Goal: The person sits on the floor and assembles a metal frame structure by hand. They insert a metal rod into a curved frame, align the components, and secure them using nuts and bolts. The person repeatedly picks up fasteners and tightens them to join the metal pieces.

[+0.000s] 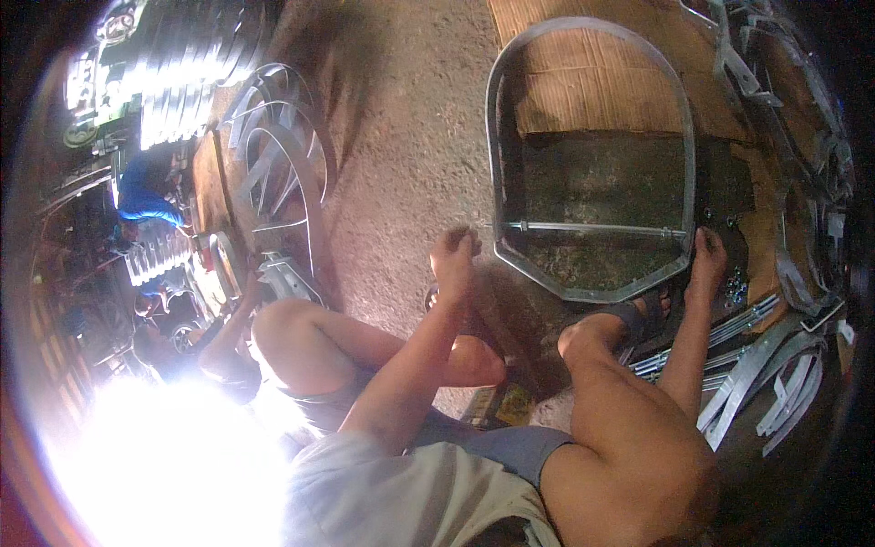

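Observation:
A flat-bar metal frame (690, 164), rounded at the far end and angled at the near end, rests in front of me, partly over cardboard. A thin threaded rod (592, 230) crosses it from side to side, with nuts near its ends. My left hand (454, 262) is closed just outside the frame's left side, close to the rod's left end; whatever its fingers hold is too small to make out. At the rod's right end, my right hand (709, 263) has its curled fingers against the frame's right side.
Brown cardboard (592, 77) covers part of the rough floor. Loose nuts (735, 290), a bundle of threaded rods (720, 333) and bent metal strips (775, 392) lie at right. More curved strips (283, 155) are piled at left. Another person in blue (150, 196) is farther left, near strong glare.

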`<state>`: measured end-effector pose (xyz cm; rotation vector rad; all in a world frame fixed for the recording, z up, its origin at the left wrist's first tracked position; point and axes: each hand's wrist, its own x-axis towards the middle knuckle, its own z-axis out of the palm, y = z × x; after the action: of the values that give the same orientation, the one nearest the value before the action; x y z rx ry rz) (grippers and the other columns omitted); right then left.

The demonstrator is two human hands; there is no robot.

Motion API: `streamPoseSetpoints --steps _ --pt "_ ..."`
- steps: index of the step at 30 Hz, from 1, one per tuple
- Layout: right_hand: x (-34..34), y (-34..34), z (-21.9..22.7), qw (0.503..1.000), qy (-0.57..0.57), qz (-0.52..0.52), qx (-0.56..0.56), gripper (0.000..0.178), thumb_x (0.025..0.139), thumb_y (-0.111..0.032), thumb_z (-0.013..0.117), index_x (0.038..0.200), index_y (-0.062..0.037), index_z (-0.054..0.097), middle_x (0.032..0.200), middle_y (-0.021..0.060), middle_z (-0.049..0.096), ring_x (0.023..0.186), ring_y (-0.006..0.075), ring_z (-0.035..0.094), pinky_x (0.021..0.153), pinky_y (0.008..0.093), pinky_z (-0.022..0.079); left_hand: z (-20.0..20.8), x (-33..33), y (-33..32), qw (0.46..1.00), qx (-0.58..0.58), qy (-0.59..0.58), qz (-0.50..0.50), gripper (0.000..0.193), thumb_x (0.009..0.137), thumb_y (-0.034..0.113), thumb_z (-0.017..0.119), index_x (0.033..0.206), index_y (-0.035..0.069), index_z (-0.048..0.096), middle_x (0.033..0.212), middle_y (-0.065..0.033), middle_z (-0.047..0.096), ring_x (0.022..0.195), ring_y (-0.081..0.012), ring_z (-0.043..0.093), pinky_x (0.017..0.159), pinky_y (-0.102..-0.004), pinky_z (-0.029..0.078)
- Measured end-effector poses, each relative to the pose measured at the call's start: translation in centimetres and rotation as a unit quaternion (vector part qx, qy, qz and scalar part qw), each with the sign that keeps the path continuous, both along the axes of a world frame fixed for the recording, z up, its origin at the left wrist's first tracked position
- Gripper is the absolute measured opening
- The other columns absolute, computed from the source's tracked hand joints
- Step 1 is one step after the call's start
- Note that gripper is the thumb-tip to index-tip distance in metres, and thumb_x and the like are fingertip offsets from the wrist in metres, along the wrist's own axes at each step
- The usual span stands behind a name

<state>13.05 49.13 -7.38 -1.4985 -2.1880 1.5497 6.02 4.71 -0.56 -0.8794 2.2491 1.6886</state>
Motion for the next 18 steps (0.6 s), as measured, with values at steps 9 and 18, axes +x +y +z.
streamPoseSetpoints --steps 9,18 --pt "-1.2 -1.9 4.4 1.0 0.008 0.011 -0.026 0.037 0.095 -0.026 0.065 0.121 0.0012 0.064 0.121 0.0143 0.065 0.113 0.0257 0.06 0.099 0.0358 0.043 -4.4 -1.4 -0.3 0.986 0.159 -0.051 0.006 0.03 0.094 0.006 0.062 0.121 -0.006 0.061 0.1 -0.0129 0.067 0.086 -0.0204 0.066 0.075 -0.0322 0.057" --pt "-0.1 -1.9 3.0 0.997 -0.009 0.046 0.059 0.032 0.094 -0.02 0.064 0.119 -0.0008 0.065 0.12 0.0143 0.066 0.112 0.0269 0.061 0.099 0.0375 0.044 -4.3 -1.5 0.6 0.996 -0.077 -0.039 -0.035 0.027 0.094 0.008 0.062 0.116 -0.006 0.064 0.103 -0.0144 0.069 0.088 -0.0214 0.067 0.076 -0.0327 0.055"
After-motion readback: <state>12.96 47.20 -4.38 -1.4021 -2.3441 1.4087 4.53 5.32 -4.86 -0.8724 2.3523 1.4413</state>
